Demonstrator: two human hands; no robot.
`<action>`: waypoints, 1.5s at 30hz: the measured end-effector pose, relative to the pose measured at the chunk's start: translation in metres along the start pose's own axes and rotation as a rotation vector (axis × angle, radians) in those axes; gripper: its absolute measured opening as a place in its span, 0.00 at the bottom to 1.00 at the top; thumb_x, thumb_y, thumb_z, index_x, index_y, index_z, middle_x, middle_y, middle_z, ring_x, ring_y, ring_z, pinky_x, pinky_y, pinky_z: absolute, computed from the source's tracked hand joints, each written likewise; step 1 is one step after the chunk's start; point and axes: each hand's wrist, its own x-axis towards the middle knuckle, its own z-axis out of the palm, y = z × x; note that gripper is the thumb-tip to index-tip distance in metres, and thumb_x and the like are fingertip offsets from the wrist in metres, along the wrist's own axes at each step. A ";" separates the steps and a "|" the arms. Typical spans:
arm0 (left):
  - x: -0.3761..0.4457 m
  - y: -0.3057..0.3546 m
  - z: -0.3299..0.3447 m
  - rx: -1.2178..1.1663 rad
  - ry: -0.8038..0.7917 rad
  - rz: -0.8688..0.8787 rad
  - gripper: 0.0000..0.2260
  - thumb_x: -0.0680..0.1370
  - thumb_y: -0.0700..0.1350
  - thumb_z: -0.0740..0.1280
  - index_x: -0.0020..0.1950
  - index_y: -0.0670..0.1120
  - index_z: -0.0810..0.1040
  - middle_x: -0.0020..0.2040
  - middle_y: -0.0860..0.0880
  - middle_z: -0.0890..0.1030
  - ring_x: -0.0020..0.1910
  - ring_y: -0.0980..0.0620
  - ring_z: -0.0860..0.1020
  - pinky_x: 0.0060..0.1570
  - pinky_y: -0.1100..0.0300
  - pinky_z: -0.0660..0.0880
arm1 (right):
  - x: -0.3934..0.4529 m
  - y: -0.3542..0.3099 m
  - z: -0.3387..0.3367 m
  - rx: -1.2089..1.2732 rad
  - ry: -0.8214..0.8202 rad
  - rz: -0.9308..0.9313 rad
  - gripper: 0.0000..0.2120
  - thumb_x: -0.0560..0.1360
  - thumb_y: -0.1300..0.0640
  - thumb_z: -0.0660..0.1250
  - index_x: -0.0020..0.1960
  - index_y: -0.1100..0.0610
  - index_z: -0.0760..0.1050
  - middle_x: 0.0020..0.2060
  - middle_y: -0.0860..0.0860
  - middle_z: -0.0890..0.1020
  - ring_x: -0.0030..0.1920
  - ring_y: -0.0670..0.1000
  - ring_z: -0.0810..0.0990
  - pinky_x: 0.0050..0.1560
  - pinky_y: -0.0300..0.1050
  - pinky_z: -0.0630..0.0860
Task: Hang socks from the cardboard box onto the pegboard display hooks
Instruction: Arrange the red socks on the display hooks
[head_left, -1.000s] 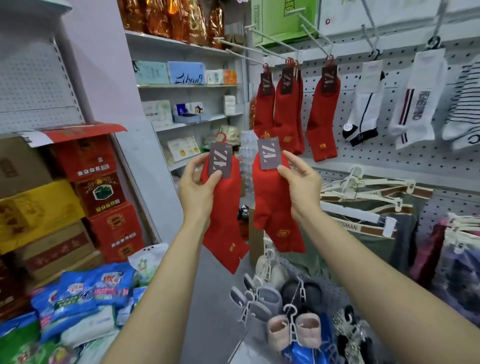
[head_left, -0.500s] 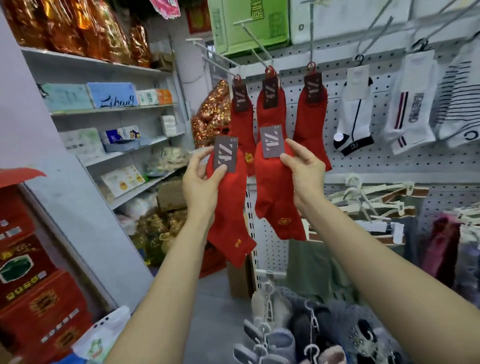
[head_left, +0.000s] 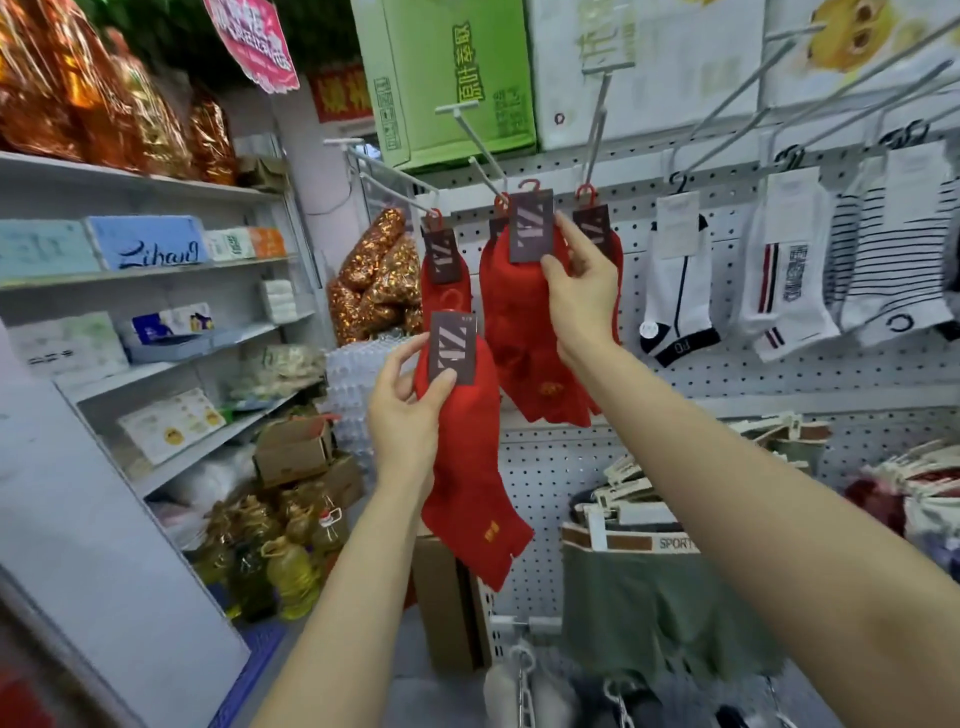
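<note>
A white pegboard (head_left: 727, 374) is filling the right half of the frame, with long metal hooks (head_left: 485, 150) jutting out along its top. Grey shelves (head_left: 156, 270) are running down the left side, carrying boxes and packets, and a green carton (head_left: 452, 78) is sitting at the top centre. Toward the upper right, white socks (head_left: 675, 280) and striped socks (head_left: 893, 260) are hanging from the hooks. At upper centre, red socks (head_left: 444, 270) are already hanging on the board by their small red hangers.

The right hand (head_left: 584, 291) is reaching up at centre, pinching the grey card of a red sock pair (head_left: 519, 332) between thumb and fingers, its red hanger loop sitting right by the end of a hook; whether it is on the hook I cannot tell. Lower, at centre left, the left hand (head_left: 405, 415) is gripping the card of a second red sock pair (head_left: 467, 483), thumb on the front, the sock dangling freely below, well short of the hooks. The cardboard box is not showing clearly anywhere.
</note>
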 end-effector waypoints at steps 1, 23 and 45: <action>0.003 0.002 0.002 0.003 0.001 0.004 0.17 0.76 0.33 0.71 0.63 0.48 0.78 0.46 0.50 0.87 0.45 0.52 0.85 0.42 0.59 0.82 | 0.006 -0.002 0.005 -0.025 -0.007 -0.022 0.25 0.74 0.68 0.64 0.68 0.50 0.77 0.62 0.44 0.81 0.62 0.41 0.78 0.66 0.47 0.75; 0.020 0.024 0.002 0.047 0.028 0.088 0.18 0.75 0.38 0.72 0.60 0.56 0.79 0.56 0.48 0.85 0.54 0.48 0.83 0.54 0.42 0.81 | 0.029 0.015 0.018 -0.299 -0.128 -0.118 0.27 0.73 0.65 0.65 0.68 0.45 0.76 0.61 0.44 0.82 0.58 0.44 0.80 0.62 0.45 0.76; 0.012 -0.009 0.041 0.095 -0.153 0.205 0.18 0.75 0.37 0.72 0.59 0.56 0.77 0.55 0.56 0.81 0.56 0.54 0.79 0.55 0.58 0.76 | -0.076 0.019 -0.031 -0.032 -0.148 0.088 0.15 0.75 0.65 0.71 0.61 0.59 0.80 0.53 0.53 0.85 0.56 0.52 0.83 0.61 0.57 0.78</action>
